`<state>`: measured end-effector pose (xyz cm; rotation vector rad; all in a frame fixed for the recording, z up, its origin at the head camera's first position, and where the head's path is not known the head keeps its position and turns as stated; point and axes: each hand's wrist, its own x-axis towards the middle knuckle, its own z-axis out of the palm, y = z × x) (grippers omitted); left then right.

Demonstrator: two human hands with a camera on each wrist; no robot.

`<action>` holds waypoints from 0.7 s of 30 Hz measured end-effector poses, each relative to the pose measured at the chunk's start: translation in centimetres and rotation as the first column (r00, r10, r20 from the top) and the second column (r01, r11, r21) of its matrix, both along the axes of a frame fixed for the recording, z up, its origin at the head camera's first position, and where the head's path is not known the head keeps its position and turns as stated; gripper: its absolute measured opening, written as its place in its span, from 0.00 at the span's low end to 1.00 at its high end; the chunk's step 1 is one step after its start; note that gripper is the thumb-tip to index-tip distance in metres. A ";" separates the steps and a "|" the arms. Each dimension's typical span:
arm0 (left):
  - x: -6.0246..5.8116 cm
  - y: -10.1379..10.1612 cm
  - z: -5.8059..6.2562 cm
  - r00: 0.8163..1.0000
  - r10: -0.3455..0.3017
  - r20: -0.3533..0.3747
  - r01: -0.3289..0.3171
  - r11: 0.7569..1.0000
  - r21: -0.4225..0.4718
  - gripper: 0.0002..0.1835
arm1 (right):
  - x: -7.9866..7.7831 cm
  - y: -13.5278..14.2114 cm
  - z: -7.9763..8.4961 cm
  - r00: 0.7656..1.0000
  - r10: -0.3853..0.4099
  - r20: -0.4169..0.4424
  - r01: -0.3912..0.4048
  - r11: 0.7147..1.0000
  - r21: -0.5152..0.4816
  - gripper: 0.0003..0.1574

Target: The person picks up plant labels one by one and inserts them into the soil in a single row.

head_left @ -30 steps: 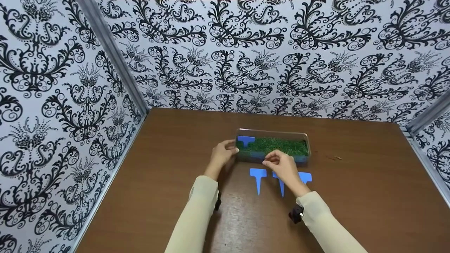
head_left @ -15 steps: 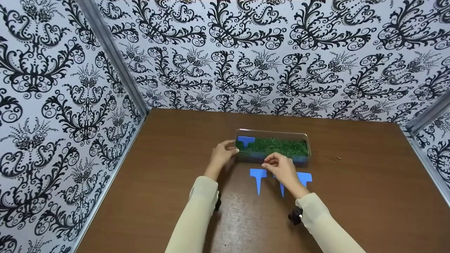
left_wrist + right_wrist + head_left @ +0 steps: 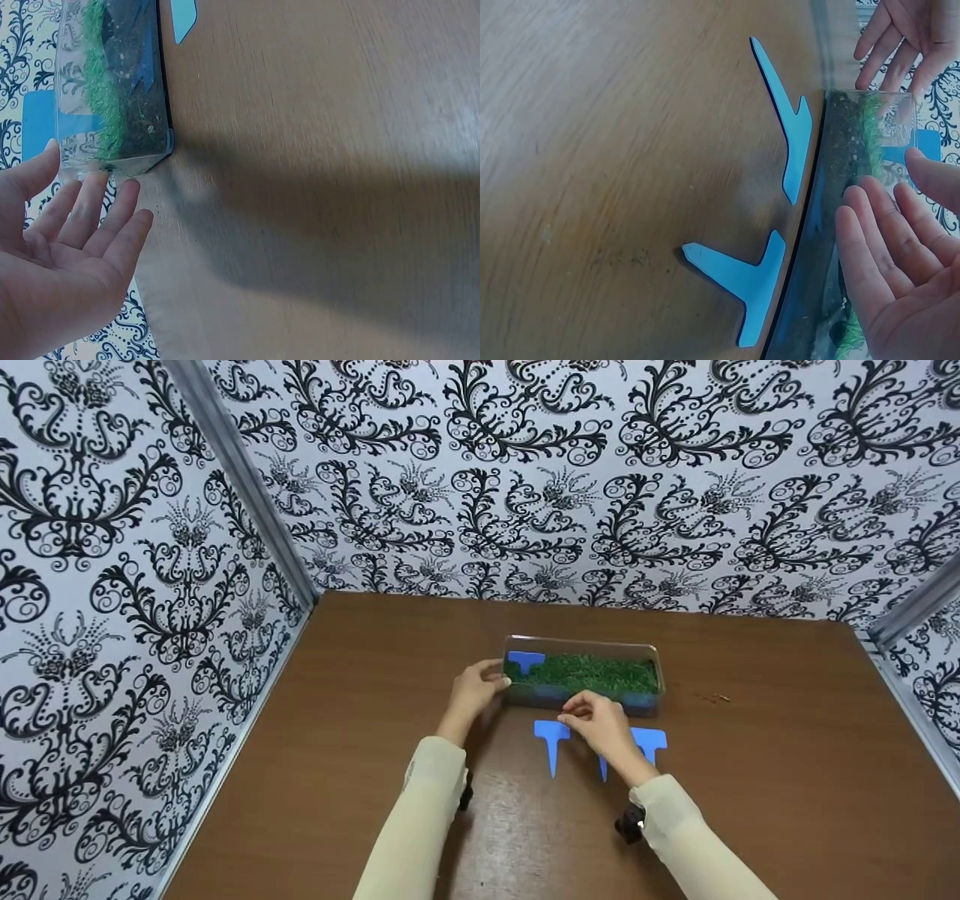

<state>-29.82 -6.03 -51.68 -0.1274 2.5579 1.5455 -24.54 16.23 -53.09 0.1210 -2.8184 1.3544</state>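
Observation:
A clear plastic box [image 3: 600,645] holds soil and green grass-like turf [image 3: 600,671]. One blue T-shaped plant label [image 3: 527,660] stands upright in its left end. My left hand [image 3: 478,690] touches the box's left end with relaxed fingers, as the left wrist view shows. My right hand [image 3: 604,725] hovers just in front of the box's near wall. In the right wrist view its fingers [image 3: 877,247] are loosely bent, with nothing between them. Flat on the table lie three more blue labels: a left one [image 3: 552,739], a middle one [image 3: 603,769] mostly behind my right hand, and a right one [image 3: 656,737] partly covered.
Brown crumbs [image 3: 716,698] lie on the wooden table [image 3: 787,750] right of the box. Black-and-white patterned walls [image 3: 555,495] stand behind and to the left. A dark wrist camera [image 3: 630,823] sits on my right wrist.
My right hand has drawn slightly back from the box toward me, covering more of the middle label. The left hand, the box and the labels have stayed in place.

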 end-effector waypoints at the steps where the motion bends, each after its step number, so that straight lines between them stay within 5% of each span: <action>1: 0.0 0.0 0.0 1.000 0.001 -0.001 -0.001 1.000 0.003 0.24 | 0.0 0.0 0.0 1.000 0.000 0.001 0.000 1.000 0.002 0.06; 21: 0.2 0.0 0.1 1.000 -0.006 -0.009 0.006 1.000 0.017 0.24 | 0.5 0.1 -0.5 0.998 0.020 0.066 -0.022 0.999 0.033 0.07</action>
